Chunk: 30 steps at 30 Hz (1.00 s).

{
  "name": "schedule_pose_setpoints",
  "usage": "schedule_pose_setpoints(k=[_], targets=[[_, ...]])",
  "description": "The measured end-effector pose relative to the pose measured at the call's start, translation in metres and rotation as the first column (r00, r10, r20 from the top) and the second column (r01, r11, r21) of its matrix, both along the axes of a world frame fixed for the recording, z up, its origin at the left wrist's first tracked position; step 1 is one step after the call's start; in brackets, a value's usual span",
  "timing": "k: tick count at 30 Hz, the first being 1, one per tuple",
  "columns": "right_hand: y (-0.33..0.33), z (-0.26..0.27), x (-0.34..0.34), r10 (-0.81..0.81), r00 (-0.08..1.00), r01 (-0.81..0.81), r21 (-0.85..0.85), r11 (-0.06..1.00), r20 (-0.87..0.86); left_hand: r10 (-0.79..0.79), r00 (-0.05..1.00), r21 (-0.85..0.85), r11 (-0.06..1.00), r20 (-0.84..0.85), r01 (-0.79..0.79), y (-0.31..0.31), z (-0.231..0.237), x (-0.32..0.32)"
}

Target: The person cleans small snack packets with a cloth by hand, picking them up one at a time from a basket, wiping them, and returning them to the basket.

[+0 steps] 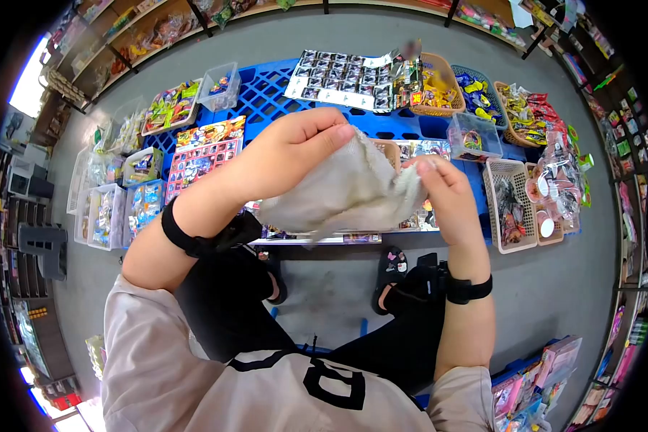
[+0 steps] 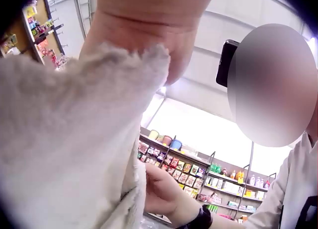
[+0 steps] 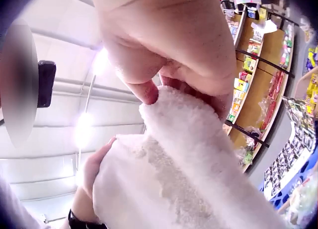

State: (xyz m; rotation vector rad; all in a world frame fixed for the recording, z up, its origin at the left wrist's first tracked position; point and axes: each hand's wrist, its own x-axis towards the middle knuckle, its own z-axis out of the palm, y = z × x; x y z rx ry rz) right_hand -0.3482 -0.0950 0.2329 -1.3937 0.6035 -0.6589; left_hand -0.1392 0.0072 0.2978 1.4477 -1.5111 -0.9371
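A whitish, fuzzy cloth (image 1: 331, 189) hangs between my two hands above the front of the display stand. My left hand (image 1: 301, 147) pinches its upper edge between thumb and fingers. At the other end, my right hand (image 1: 445, 189) grips a bunched corner. In the left wrist view the cloth (image 2: 64, 139) fills the lower left, its top edge ragged. Seen from the right wrist, the cloth (image 3: 194, 134) has a thick folded edge running down from the right hand's fingers (image 3: 147, 92).
Below lies a blue plastic pallet (image 1: 266, 86) with printed card sheets (image 1: 345, 75). Baskets of wrapped snacks (image 1: 439, 90) stand at the back right, clear bins (image 1: 101, 216) at the left, a cream basket (image 1: 510, 209) at the right. Stocked shelves surround the grey floor (image 1: 324, 288).
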Motion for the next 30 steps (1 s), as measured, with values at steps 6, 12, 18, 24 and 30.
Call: schedule_pose_setpoints(k=[6,12,18,24,30], targets=[[0.046,0.009,0.017,-0.438,0.881,0.402,-0.77,0.496,0.178,0.069,0.988,0.102,0.993,-0.137,-0.056,-0.002,0.028,-0.014],[0.065,-0.03,0.046,-0.081,0.997,0.081,-0.197,0.977,0.007,-0.134,0.983,-0.011,0.991,-0.121,0.134,-0.022,0.023,-0.047],[0.041,-0.031,0.044,0.011,0.961,-0.097,0.3,0.949,0.275,-0.465,0.884,-0.037,0.884,0.048,0.466,-0.041,0.035,-0.054],[0.027,0.009,0.017,-0.125,0.948,0.084,0.151,0.985,0.293,0.188,0.877,-0.199,0.974,0.443,-0.108,-0.094,-0.04,0.061],[0.02,0.006,0.026,-0.122,0.979,0.123,0.0,0.992,0.162,-0.024,0.307,0.073,0.986,0.951,-0.152,-0.083,-0.231,0.129]])
